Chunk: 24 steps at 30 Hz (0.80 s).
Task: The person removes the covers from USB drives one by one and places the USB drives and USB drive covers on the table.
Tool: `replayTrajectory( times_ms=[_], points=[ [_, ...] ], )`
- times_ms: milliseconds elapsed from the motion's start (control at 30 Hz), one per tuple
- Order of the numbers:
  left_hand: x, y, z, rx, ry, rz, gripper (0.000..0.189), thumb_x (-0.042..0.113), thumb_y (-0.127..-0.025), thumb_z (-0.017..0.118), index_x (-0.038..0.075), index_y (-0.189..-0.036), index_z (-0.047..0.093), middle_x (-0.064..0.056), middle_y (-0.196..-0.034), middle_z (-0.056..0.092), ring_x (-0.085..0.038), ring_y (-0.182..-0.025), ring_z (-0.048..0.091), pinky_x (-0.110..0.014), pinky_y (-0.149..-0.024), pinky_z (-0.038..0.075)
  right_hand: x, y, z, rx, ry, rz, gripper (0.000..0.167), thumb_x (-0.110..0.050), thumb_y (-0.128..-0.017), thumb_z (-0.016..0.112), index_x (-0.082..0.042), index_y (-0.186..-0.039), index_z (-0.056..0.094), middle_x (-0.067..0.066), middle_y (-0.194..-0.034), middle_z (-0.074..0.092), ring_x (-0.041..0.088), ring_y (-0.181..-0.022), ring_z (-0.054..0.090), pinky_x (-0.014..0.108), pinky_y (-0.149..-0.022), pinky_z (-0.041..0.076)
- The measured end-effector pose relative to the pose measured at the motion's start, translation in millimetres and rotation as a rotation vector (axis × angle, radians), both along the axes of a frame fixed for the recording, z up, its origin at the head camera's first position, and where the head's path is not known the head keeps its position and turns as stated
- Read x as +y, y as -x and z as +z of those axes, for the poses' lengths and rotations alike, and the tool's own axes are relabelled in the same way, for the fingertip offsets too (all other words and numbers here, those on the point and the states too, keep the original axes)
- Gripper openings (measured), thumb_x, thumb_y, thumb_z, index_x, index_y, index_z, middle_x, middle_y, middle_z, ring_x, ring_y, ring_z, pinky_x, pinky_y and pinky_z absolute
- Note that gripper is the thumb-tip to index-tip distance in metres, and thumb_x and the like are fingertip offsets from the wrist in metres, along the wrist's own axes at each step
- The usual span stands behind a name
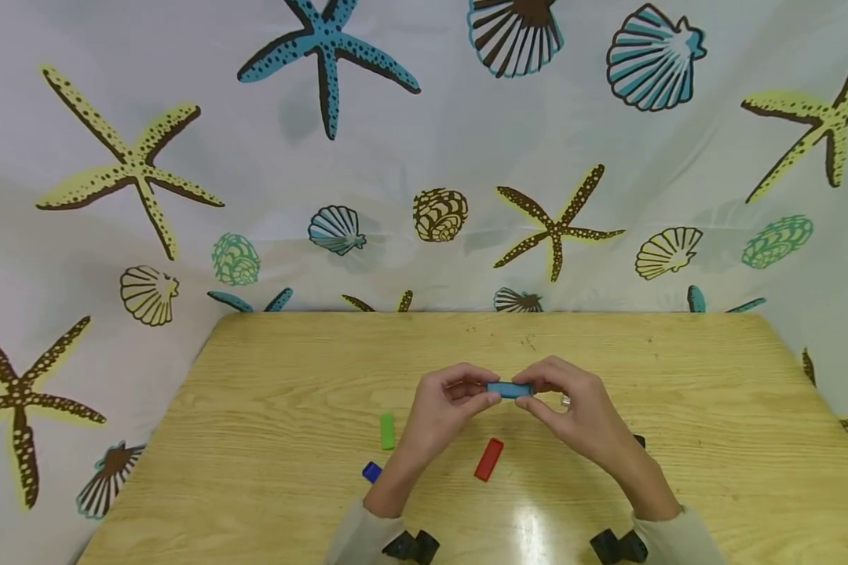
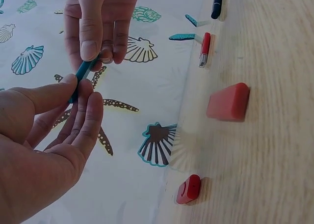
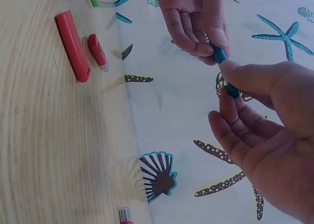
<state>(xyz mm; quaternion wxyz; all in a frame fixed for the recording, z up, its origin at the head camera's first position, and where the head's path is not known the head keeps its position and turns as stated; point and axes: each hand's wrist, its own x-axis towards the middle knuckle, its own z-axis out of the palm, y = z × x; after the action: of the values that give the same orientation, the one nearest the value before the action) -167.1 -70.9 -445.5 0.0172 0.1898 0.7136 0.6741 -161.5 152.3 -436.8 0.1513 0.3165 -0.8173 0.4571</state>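
A small blue rectangular stick [image 1: 509,389] is held above the table between both hands; whether it is one piece or two cannot be told. My left hand [image 1: 438,412] pinches its left end between thumb and fingers. At the other end, the thumb and fingers of my right hand [image 1: 575,404] pinch it. In the left wrist view the stick [image 2: 82,77] looks teal and tilted. Below the hands, a red rectangular piece [image 1: 489,460] lies on the table. A green piece [image 1: 387,431] and a dark blue piece [image 1: 371,472] lie beside the left forearm, the blue one partly hidden.
The wooden table [image 1: 268,392] is backed by a white cloth [image 1: 381,173] with starfish and shells. In the left wrist view, a red stick with a metal end [image 2: 205,49], a black stick [image 2: 217,4] and a small red piece [image 2: 189,189] lie on the table.
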Motion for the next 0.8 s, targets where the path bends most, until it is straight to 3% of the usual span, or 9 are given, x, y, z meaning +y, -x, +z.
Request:
replayTrajectory(
  times_ms=[233, 367, 567, 633, 800],
  points=[
    [-1.5, -2.0, 6.4, 0.008, -0.03, -0.006, 0.017, -0.001, -0.093, 0.073, -0.004, -0.11, 0.075, -0.02, -0.101, 0.073, -0.01, -0.056, 0.05, -0.019, -0.052, 0.039, 0.3, -1.6, 4.4, 0.004, 0.015, 0.003, 0.023, -0.001, -0.088, 0.08, -0.012, -0.108, 0.075, -0.004, -0.104, 0.07, 0.014, -0.092, 0.07, 0.027, -0.081, 0.058],
    [-2.2, -3.3, 8.7, 0.011, -0.039, -0.008, 0.016, 0.0, -0.093, 0.074, -0.004, -0.109, 0.076, -0.019, -0.1, 0.074, -0.012, -0.053, 0.047, -0.019, -0.05, 0.037, 0.6, -3.4, 7.4, -0.002, 0.026, 0.003, 0.024, -0.001, -0.089, 0.08, -0.013, -0.109, 0.075, -0.005, -0.105, 0.071, 0.013, -0.093, 0.07, 0.027, -0.083, 0.058],
    [-3.4, -4.4, 10.7, 0.025, -0.05, -0.011, 0.017, -0.001, -0.091, 0.075, -0.005, -0.108, 0.076, -0.019, -0.101, 0.074, -0.016, -0.076, 0.07, -0.023, -0.07, 0.058, 0.6, -6.8, 10.3, -0.003, 0.039, 0.0, 0.025, -0.001, -0.088, 0.08, -0.013, -0.109, 0.076, -0.005, -0.105, 0.072, 0.013, -0.092, 0.071, 0.028, -0.082, 0.058],
    [-4.5, -4.6, 11.4, 0.024, -0.052, -0.011, 0.017, -0.002, -0.091, 0.076, -0.006, -0.107, 0.076, -0.02, -0.1, 0.074, -0.019, -0.086, 0.074, -0.03, -0.078, 0.06, 0.5, -7.6, 10.2, -0.005, 0.04, 0.005, 0.025, -0.001, -0.088, 0.08, -0.013, -0.109, 0.076, -0.005, -0.105, 0.072, 0.013, -0.092, 0.071, 0.027, -0.082, 0.058],
    [-6.9, -4.1, 13.2, 0.038, -0.053, -0.016, 0.016, -0.002, -0.09, 0.076, -0.005, -0.107, 0.077, -0.019, -0.102, 0.074, -0.025, -0.089, 0.075, -0.034, -0.08, 0.061, 0.6, -6.4, 12.2, 0.001, 0.048, 0.021, 0.024, 0.0, -0.088, 0.08, -0.013, -0.109, 0.076, -0.005, -0.105, 0.072, 0.012, -0.093, 0.071, 0.025, -0.082, 0.057]
  ],
)
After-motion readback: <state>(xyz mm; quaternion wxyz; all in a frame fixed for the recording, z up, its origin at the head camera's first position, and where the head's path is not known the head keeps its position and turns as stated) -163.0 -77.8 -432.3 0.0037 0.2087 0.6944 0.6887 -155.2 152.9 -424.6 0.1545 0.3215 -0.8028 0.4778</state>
